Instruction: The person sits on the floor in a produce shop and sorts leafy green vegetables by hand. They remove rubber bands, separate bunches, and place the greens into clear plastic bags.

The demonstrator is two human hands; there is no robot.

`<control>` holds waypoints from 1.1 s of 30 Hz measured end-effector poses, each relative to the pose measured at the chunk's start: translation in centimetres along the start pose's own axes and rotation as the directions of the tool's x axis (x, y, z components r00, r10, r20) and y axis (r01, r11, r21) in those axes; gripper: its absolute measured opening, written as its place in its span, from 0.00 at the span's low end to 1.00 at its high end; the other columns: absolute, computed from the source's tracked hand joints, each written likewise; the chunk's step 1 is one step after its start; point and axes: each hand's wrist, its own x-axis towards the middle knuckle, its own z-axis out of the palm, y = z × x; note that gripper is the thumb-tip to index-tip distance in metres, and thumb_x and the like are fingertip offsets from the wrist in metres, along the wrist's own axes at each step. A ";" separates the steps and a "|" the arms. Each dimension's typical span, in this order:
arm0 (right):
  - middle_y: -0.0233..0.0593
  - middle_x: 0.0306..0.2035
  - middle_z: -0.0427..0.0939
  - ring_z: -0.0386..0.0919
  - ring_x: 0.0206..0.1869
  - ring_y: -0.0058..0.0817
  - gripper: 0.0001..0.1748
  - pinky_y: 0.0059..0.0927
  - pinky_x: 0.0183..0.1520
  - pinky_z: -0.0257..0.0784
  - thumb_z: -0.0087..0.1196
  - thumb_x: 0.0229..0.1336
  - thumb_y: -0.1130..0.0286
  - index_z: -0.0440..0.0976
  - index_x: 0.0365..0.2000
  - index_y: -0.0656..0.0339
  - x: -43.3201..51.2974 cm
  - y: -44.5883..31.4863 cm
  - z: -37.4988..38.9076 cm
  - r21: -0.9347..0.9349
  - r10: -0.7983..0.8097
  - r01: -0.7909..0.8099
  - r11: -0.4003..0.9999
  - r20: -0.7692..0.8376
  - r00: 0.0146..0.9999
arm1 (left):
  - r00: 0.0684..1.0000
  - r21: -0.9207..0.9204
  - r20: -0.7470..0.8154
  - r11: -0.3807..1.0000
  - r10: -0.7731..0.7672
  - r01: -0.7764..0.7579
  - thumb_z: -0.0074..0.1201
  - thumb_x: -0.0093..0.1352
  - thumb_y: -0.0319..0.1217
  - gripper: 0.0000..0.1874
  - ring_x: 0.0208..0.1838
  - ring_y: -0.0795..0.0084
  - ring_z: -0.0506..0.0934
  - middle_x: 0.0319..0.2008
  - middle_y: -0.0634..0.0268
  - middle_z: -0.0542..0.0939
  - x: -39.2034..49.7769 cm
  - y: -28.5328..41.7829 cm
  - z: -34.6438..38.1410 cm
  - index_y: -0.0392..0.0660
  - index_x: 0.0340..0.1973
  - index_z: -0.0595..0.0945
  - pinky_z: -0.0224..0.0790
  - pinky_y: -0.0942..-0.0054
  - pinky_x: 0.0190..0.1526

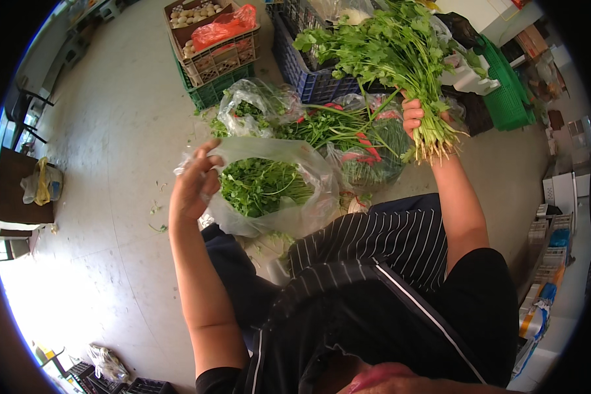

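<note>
My right hand (412, 118) grips a large bunch of coriander-like leafy greens (399, 54) by the lower stems. Its pale root ends point toward me and its leaves fan out away from me. My left hand (199, 180) pinches the left rim of a clear plastic bag (320, 197); film shows on both sides of the fingers. The bag's mouth faces up, and similar leafy greens (263, 187) lie inside. Beyond it, loose long-stemmed greens (330, 125) lie across other bags. A bag of thin green stalks (374, 170) with red ties stands to the right.
Stacked crates (221, 56) at the back hold eggs (194, 17) and a red plastic bag (226, 27). A blue crate (325, 83) stands beside them. At the right are a white foam piece (473, 79) and a green basket (509, 93). Leaf scraps (155, 207) dot the floor.
</note>
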 end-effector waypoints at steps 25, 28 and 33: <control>0.43 0.44 0.69 0.71 0.42 0.32 0.21 0.38 0.47 0.71 0.54 0.60 0.67 0.67 0.50 0.70 6.4 12.4 0.2 0.367 0.337 -0.317 0.875 0.008 0.941 | 0.966 0.765 -0.098 0.639 0.238 -0.080 0.51 0.70 0.35 0.14 0.22 0.72 0.76 0.22 0.61 0.79 6.9 -7.9 5.0 0.40 0.46 0.80 0.68 0.71 0.28; 0.46 0.48 0.70 0.73 0.45 0.36 0.31 0.37 0.48 0.71 0.52 0.61 0.68 0.58 0.60 0.71 5.2 11.6 0.2 0.309 0.293 -0.277 0.910 -0.008 0.956 | 0.923 0.878 -0.085 0.467 0.375 -0.109 0.50 0.70 0.33 0.12 0.28 0.60 0.77 0.24 0.54 0.79 6.8 -7.5 3.8 0.42 0.44 0.81 0.67 0.63 0.32; 0.47 0.47 0.71 0.74 0.44 0.36 0.39 0.38 0.48 0.72 0.53 0.61 0.66 0.48 0.65 0.71 3.7 11.0 0.1 0.394 0.380 -0.338 0.854 -0.030 0.924 | 0.910 0.905 -0.005 0.390 0.415 -0.172 0.51 0.70 0.31 0.10 0.31 0.65 0.77 0.27 0.58 0.79 6.5 -7.3 3.5 0.42 0.43 0.81 0.68 0.68 0.35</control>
